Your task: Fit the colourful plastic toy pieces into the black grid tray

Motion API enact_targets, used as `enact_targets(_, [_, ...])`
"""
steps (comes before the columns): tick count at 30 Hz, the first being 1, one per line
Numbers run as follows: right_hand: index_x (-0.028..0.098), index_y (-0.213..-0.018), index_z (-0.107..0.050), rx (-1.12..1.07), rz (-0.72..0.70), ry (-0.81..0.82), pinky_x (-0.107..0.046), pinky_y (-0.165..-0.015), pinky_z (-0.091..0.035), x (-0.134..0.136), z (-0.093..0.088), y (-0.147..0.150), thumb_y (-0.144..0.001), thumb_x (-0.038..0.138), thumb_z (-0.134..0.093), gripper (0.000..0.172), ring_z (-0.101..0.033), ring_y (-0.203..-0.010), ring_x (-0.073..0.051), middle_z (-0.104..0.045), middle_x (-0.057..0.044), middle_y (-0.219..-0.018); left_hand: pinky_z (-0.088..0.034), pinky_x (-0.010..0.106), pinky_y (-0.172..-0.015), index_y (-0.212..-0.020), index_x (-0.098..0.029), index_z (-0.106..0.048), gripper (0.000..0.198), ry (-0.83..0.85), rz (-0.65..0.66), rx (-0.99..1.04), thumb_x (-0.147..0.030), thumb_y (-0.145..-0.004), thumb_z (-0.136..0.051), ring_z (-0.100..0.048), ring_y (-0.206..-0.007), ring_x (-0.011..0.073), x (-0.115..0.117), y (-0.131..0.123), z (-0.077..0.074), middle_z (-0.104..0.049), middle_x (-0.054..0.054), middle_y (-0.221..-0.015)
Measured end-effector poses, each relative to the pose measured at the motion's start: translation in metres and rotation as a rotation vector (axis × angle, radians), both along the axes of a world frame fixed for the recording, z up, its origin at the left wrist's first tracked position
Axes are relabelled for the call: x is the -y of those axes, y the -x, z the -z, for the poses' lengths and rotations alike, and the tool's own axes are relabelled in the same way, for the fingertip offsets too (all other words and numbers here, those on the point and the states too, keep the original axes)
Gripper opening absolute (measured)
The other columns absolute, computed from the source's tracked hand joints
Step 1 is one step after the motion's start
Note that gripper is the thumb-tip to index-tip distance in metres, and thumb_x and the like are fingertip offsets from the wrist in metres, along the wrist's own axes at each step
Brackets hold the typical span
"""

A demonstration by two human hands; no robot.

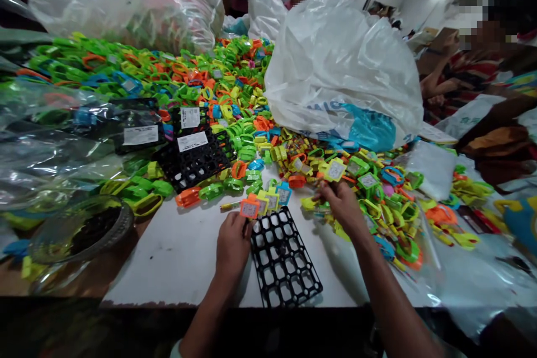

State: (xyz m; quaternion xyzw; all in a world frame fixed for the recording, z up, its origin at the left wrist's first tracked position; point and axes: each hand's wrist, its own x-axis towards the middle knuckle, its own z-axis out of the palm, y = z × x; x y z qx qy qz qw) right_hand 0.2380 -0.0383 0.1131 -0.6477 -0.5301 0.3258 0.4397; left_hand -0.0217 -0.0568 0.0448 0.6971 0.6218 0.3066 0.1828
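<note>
Black tray: the black tray [285, 260] lies flat on the white table [176, 257], right in front of the person, between the two arms. It is a grid of little square holes.
Long way: its long side runs from the near table edge up toward the toy pile, leaning a bit to the left at the top.
What is in it: the holes look empty, so far as can be seen. A few small toys sit at its top edge: an orange toy [250, 208], a yellow one and a blue one.
Left hand: the left hand [232, 243] touches the tray's top left corner. Its fingers are curled and pinch the orange toy.
Right hand: the right hand [340, 204] is up and to the right of the tray, not touching it. Its fingers are bunched in the toy pile [377, 190], holding small green and yellow bits.
Nearer hand: the left hand is nearer to the tray.
Other trays: more black trays [195, 159] with white labels lie far up on the left.
White bag: a big white bag [339, 67] lies open behind the pile, with toys spilling out.
Bowl: a round bowl [84, 229] at the left holds something dark; what it is cannot be told.
Other people: someone sits at the far right.
</note>
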Motion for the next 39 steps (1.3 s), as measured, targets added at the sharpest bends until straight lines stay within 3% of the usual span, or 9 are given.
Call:
enact_targets(3, [0.017,-0.09,-0.058,-0.274,-0.147,0.046,-0.029,-0.056,-0.049,-0.002,0.022,0.036,-0.077,0.046,-0.058,0.032,-0.062,-0.059,-0.019,-0.066,-0.004,-0.066,-0.047,0.036,-0.08,-0.097,-0.019,-0.062,0.021,-0.007,-0.006,-0.001,-0.031,-0.089,-0.047,-0.057,-0.092,0.0232,0.0,0.0,0.0,-0.06,0.007,-0.1])
enact_targets(9, [0.018,-0.088,-0.058,-0.206,-0.1,0.031,-0.03,-0.058,-0.05,-0.007,0.06,0.053,-0.073,0.033,-0.057,0.021,-0.06,-0.057,-0.018,-0.068,-0.004,-0.076,-0.048,0.035,-0.079,-0.096,-0.02,-0.063,0.019,-0.007,-0.003,0.004,-0.03,-0.089,-0.047,-0.058,-0.091,0.0217,0.002,0.0,0.001,-0.061,0.006,-0.098])
enact_targets(12, [0.019,-0.087,-0.062,-0.08,-0.098,-0.005,-0.034,-0.072,-0.051,-0.002,0.062,0.049,-0.072,0.025,-0.057,0.017,-0.063,-0.072,-0.022,-0.069,-0.004,-0.081,-0.048,0.035,-0.079,-0.096,-0.021,-0.063,0.02,-0.002,-0.011,0.005,-0.029,-0.089,-0.047,-0.058,-0.091,0.0222,0.001,0.0,0.002,-0.061,0.007,-0.099])
enact_targets(19, [0.019,-0.099,-0.063,0.136,-0.097,-0.138,-0.035,-0.081,-0.05,0.005,0.066,0.06,-0.084,0.027,-0.051,0.02,-0.063,-0.093,-0.024,-0.069,-0.009,-0.1,-0.048,0.038,-0.083,-0.1,-0.021,-0.062,0.022,0.005,-0.004,0.014,-0.031,-0.089,-0.046,-0.057,-0.096,0.0241,0.0,0.001,0.003,-0.061,0.007,-0.104])
enact_targets(25, [0.02,-0.097,-0.062,0.081,-0.1,-0.151,-0.033,-0.077,-0.051,0.0,0.056,0.064,-0.08,0.024,-0.055,0.019,-0.064,-0.086,-0.023,-0.07,-0.006,-0.094,-0.048,0.039,-0.078,-0.09,-0.02,-0.061,0.022,-0.007,-0.009,0.008,-0.035,-0.088,-0.045,-0.057,-0.089,0.0252,-0.003,0.001,0.001,-0.058,0.008,-0.095])
enact_targets(30, [0.018,-0.102,-0.061,0.031,-0.041,-0.171,-0.036,-0.079,-0.053,0.005,0.062,0.069,-0.082,0.026,-0.052,0.023,-0.065,-0.088,-0.024,-0.069,-0.009,-0.096,-0.05,0.038,-0.08,-0.09,-0.022,-0.061,0.02,-0.009,-0.003,0.019,-0.033,-0.088,-0.045,-0.058,-0.092,0.0233,0.002,0.003,0.006,-0.06,0.006,-0.097])
enact_targets(34, [0.024,-0.111,-0.063,0.011,-0.015,-0.227,-0.041,-0.082,-0.055,0.013,0.053,0.078,-0.08,0.024,-0.049,0.034,-0.066,-0.095,-0.028,-0.071,-0.007,-0.096,-0.054,0.038,-0.072,-0.086,-0.024,-0.062,0.02,-0.111,-0.021,0.017,-0.033,-0.09,-0.046,-0.061,-0.081,0.0208,0.003,0.003,-0.02,-0.062,0.005,-0.087])
enact_targets(37, [0.039,-0.113,-0.063,0.064,0.017,-0.312,-0.036,-0.071,-0.058,0.009,0.035,0.087,-0.085,0.031,-0.053,0.03,-0.066,-0.094,-0.025,-0.07,0.0,-0.1,-0.055,0.035,-0.072,-0.102,-0.027,-0.062,0.022,-0.293,-0.024,-0.009,-0.042,-0.087,-0.056,-0.061,-0.091,0.0191,-0.018,0.003,-0.061,-0.064,0.006,-0.102])
enact_targets(39, [0.037,-0.113,-0.062,0.058,0.017,-0.433,-0.03,-0.071,-0.056,0.002,0.019,0.093,-0.087,0.034,-0.061,0.027,-0.063,-0.097,-0.019,-0.064,-0.001,-0.114,-0.056,0.036,-0.075,-0.107,-0.03,-0.061,0.025,-0.421,-0.03,-0.031,-0.043,-0.086,-0.058,-0.059,-0.1,0.0205,-0.039,0.004,-0.092,-0.061,0.007,-0.114])
